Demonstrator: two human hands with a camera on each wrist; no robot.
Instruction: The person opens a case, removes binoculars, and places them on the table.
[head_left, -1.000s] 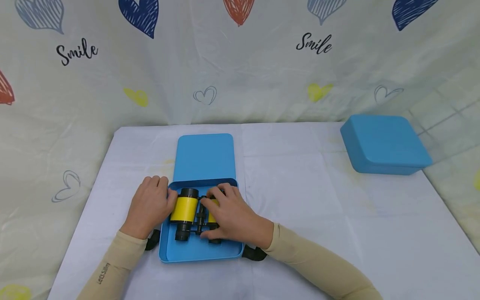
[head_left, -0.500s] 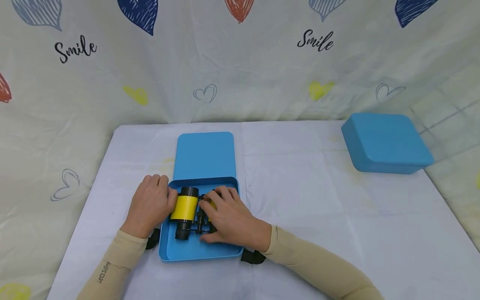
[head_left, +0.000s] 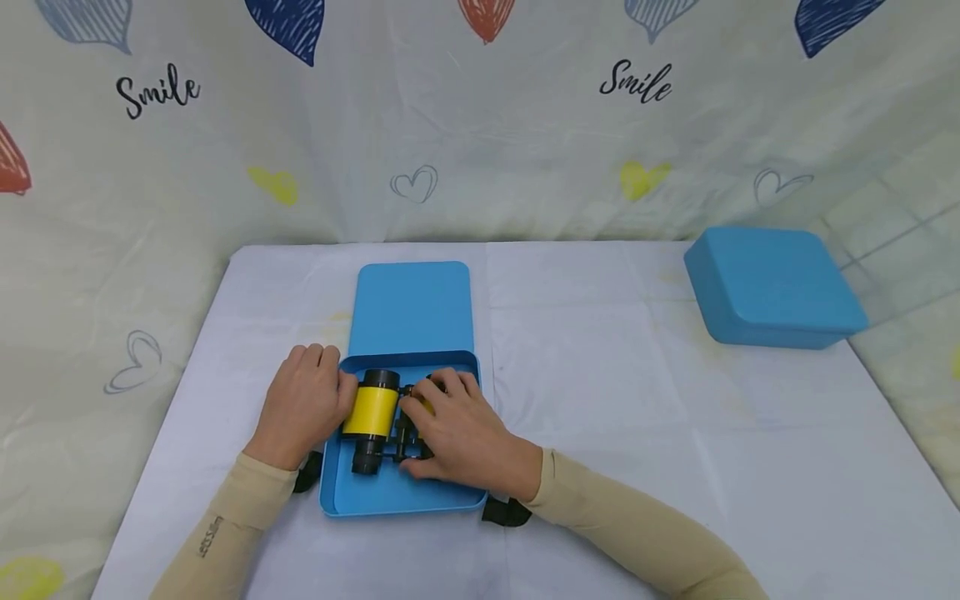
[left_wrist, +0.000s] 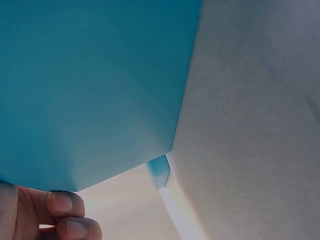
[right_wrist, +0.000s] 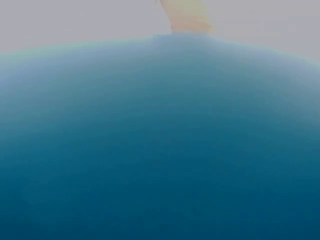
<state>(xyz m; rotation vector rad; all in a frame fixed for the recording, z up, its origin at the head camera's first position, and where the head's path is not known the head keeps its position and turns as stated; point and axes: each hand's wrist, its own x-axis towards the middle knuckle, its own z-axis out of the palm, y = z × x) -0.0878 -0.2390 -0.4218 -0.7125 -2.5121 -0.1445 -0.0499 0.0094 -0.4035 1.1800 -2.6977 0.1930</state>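
Head view: open blue box (head_left: 401, 498), lid (head_left: 412, 307) laid back behind it, on a white table (head_left: 637, 400). Binoculars (head_left: 372, 411), yellow and black, lying inside. Right hand (head_left: 468, 435), fingers bent, gripping the binoculars' right barrel. Left hand (head_left: 303, 408), fingers curled, holding the box's left edge. Closed blue box (head_left: 776, 287), table's far right corner.

Left wrist view: curled fingers (left_wrist: 64, 202) at the box's edge.

Right wrist view: blurred blue surface (right_wrist: 160, 140); grip hidden.

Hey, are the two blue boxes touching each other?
Apart: the head view shows white cloth between the open blue box and the other blue box.
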